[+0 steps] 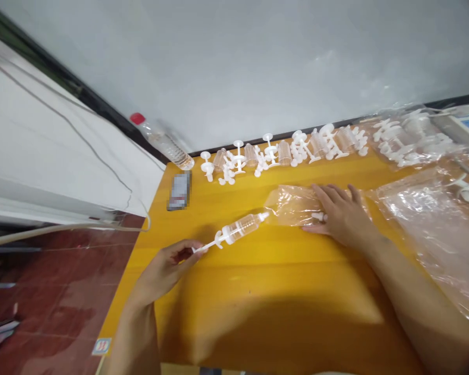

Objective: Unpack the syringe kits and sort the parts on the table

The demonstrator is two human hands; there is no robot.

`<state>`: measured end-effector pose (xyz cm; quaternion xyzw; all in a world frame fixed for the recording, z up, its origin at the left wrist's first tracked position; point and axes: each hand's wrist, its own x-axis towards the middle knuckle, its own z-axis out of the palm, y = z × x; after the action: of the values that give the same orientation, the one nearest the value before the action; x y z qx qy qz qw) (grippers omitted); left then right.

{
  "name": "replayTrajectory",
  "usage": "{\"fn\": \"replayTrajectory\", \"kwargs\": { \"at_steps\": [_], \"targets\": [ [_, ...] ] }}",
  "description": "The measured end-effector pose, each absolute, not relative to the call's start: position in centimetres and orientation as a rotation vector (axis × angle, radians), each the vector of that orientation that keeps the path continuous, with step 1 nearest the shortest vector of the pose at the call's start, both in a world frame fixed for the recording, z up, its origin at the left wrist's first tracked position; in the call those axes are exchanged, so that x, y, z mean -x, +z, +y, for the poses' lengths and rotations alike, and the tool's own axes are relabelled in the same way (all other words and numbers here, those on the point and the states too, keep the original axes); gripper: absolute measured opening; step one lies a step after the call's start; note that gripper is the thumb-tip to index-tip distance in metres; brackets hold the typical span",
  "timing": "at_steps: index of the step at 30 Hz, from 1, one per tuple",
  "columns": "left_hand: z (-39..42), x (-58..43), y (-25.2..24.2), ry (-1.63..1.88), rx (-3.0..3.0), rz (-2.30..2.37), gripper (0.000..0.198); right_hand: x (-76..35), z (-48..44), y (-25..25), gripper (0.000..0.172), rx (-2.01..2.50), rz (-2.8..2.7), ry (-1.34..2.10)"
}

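My left hand [168, 271] pinches the plunger end of a clear plastic syringe [240, 229] with white fittings. The syringe points up and to the right, and its white tip is at the left end of a clear plastic bag [293, 205]. Over the right part of that bag lies my right hand [346, 216], holding it between thumb and fingers. A small white plastic piece [319, 216] shows beside the right palm; whether it is inside the bag I cannot tell.
Along the table's [219, 312] back edge runs a row of clear barrels [284, 152] and white plungers [238, 156]. A red-capped bottle [168, 148] leans against the wall, near a blurred flat object [179, 190]. Large plastic bags [430, 219] cover the right side.
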<state>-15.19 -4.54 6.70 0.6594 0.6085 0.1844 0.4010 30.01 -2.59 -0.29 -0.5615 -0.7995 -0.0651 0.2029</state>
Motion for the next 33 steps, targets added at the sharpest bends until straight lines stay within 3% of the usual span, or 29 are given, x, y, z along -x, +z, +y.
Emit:
{"fn": "replayTrajectory", "kwargs": {
  "at_steps": [3, 5, 7, 11, 12, 17, 19, 30, 33],
  "targets": [
    [-5.3, 14.6, 5.9, 0.540, -1.678, 1.515, 0.031, -28.0, -4.1, 1.6, 0.105, 1.456, -2.164, -0.231],
    [-6.2, 13.7, 5.2, 0.575, -1.682, 1.490, 0.029, -25.5, -5.3, 2.7, 0.101, 1.273, -2.169, -0.208],
    [-7.6, 12.6, 4.3, 0.616, -1.663, 1.481, 0.027, -22.4, -6.2, 3.1, 0.086, 1.068, -2.283, -0.179],
    [-10.8, 11.6, 2.6, 0.706, -1.625, 1.515, 0.025, -17.4, -5.9, 1.7, 0.034, 0.876, -2.529, -0.168],
    [-11.4, 11.9, 2.3, 0.732, -1.617, 1.529, 0.025, -16.6, -5.6, 1.2, 0.031, 0.853, -2.553, -0.161],
    [-11.0, 16.5, 0.9, 1.088, -1.544, 2.047, 0.043, -15.3, -5.8, 1.4, 0.031, 0.754, -2.470, -0.088],
    [-9.2, 17.7, 0.7, 1.030, -1.626, 2.146, 0.041, -15.1, -6.7, 2.1, 0.030, 0.731, -2.422, -0.030],
    [5.3, 9.5, -0.5, 0.839, -1.993, 1.660, 0.034, -16.3, -9.3, 2.5, 0.029, 0.766, -2.335, 0.222],
    [4.8, 9.7, 1.0, 0.865, -1.969, 1.682, 0.046, -17.1, -9.0, 2.8, 0.029, 0.802, -2.325, 0.251]
  ]
}}
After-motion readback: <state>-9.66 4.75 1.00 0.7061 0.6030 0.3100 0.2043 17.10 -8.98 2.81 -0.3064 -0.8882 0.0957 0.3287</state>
